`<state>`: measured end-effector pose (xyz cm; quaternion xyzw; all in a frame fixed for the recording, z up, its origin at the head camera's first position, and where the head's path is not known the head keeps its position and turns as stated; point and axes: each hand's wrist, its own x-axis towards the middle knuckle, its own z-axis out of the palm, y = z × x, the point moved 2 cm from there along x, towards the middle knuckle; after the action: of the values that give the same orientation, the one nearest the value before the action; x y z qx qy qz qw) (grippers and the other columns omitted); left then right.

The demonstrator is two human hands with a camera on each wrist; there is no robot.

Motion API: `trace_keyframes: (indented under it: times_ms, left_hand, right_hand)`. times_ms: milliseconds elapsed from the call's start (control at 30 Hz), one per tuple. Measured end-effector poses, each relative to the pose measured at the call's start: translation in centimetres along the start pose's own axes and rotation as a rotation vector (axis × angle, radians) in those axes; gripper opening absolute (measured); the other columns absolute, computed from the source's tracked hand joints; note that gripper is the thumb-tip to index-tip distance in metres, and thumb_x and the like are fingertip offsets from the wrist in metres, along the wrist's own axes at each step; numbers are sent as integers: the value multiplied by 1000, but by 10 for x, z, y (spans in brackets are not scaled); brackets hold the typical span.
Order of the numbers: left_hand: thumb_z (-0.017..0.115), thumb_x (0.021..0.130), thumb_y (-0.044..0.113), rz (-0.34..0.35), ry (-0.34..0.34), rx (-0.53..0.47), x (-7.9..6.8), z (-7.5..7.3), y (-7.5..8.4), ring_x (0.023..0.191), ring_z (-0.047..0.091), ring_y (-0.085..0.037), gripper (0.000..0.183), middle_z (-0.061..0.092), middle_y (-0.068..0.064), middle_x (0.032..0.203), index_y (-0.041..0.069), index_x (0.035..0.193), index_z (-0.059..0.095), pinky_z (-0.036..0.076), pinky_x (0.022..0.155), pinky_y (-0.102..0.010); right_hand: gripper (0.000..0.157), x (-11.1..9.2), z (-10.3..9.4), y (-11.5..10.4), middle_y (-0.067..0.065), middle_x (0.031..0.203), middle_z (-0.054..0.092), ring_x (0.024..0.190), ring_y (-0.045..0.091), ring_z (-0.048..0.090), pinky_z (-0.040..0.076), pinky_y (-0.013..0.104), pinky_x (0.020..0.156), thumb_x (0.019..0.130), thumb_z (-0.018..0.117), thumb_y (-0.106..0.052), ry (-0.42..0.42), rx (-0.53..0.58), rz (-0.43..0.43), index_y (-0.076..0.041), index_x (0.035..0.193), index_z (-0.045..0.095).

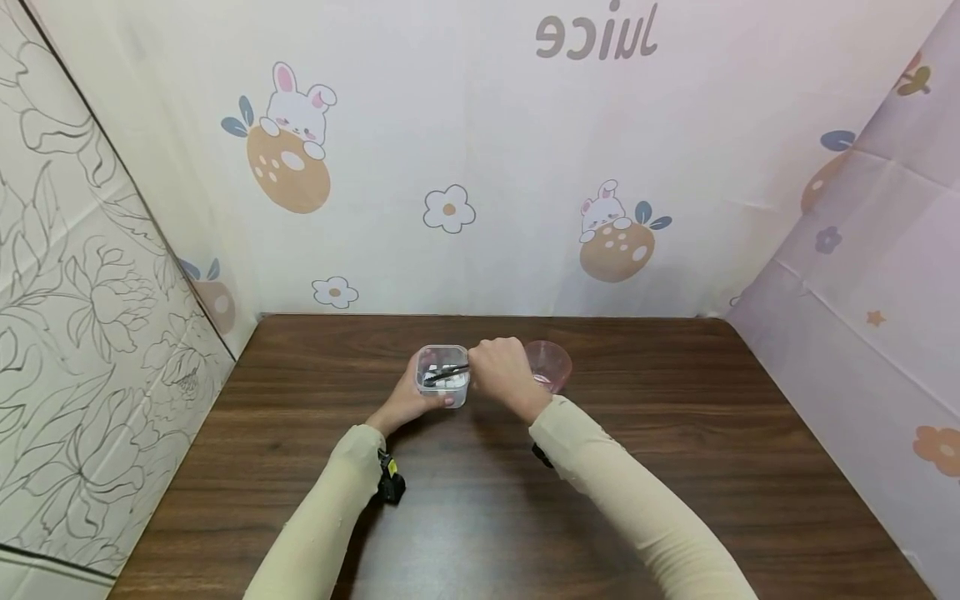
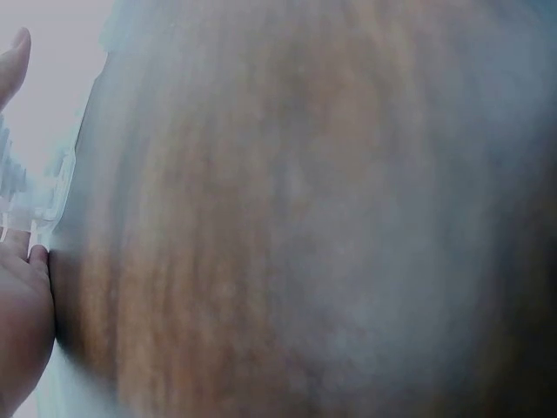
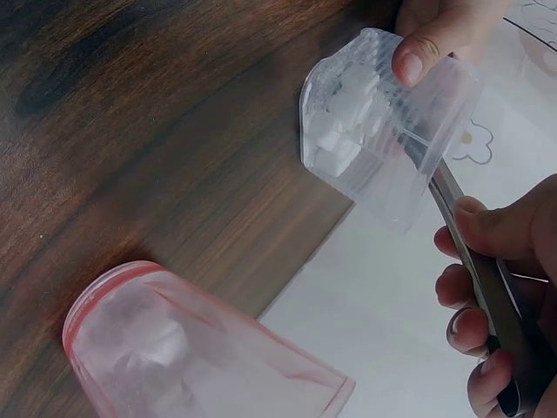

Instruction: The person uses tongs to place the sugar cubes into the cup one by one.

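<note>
My left hand (image 1: 407, 398) holds a clear plastic container (image 1: 458, 393) by its side, the thumb along the near wall. White lumps (image 3: 346, 122) lie inside it in the right wrist view. My right hand (image 1: 504, 372) grips metal tongs (image 3: 474, 270), fingers and thumb curled round the arms. The tips of the tongs reach down into the container among the lumps; whether they pinch one I cannot tell. Just right of my right hand stands a pink see-through bowl (image 1: 553, 364), partly hidden by that hand, with something whitish in its bottom.
Everything stands on a dark brown wooden table (image 1: 675, 450), near its far edge. A patterned wall cloth (image 1: 480, 125) rises behind the table, with further cloths at both sides. The left wrist view is mostly blurred tabletop.
</note>
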<state>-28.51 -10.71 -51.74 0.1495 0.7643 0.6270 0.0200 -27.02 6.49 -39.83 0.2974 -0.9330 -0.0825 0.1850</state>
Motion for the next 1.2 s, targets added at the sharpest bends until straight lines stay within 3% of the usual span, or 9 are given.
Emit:
trace_keyframes:
  times_ms: [233, 333, 533, 833, 1067, 1200]
  left_hand:
    - [84, 66, 0, 8, 6, -5, 1, 0, 0, 132, 35, -34, 101, 37, -23, 144, 3, 146, 22, 24, 109, -46]
    - [83, 67, -3, 0, -9, -27, -2, -2, 9, 132, 34, -35, 100, 36, -24, 144, 1, 146, 22, 23, 110, -46]
    - [82, 68, -3, -24, -17, -16, 0, -1, 7, 133, 32, -34, 101, 33, -24, 146, 2, 148, 19, 22, 110, -45]
    - [82, 66, -3, -12, 2, -14, 1, 0, 6, 131, 35, -33, 98, 38, -22, 143, 4, 145, 24, 24, 110, -45]
    - [83, 66, -3, -21, -1, -26, 0, 1, 4, 131, 36, -33, 99, 37, -21, 143, 6, 145, 25, 25, 110, -44]
    - [82, 66, -3, -27, -10, -39, -3, -1, 10, 132, 34, -35, 98, 36, -24, 143, 4, 145, 25, 24, 110, -45]
  right_hand:
    - [19, -4, -12, 6, -3, 50, 48, 44, 15, 42, 41, 34, 40, 70, 73, -18, -15, 15, 16, -16, 57, 59]
    - [16, -4, -16, 9, -3, 51, 50, 44, 15, 43, 41, 34, 40, 71, 74, -18, -10, 18, 23, -17, 60, 62]
    - [17, -10, -26, 16, -3, 53, 55, 43, 12, 39, 40, 32, 38, 72, 80, -24, 20, 34, 27, -17, 63, 67]
    - [10, -23, -36, 24, -2, 54, 58, 41, 12, 37, 34, 30, 36, 79, 75, -19, 46, 71, 42, -17, 71, 72]
    - [11, -34, -44, 29, -3, 51, 53, 40, 11, 29, 23, 26, 36, 82, 74, -19, 59, 79, 59, -18, 71, 72]
    - [8, -38, -47, 35, -2, 54, 57, 38, 12, 31, 24, 27, 35, 82, 74, -20, 73, 80, 69, -19, 73, 74]
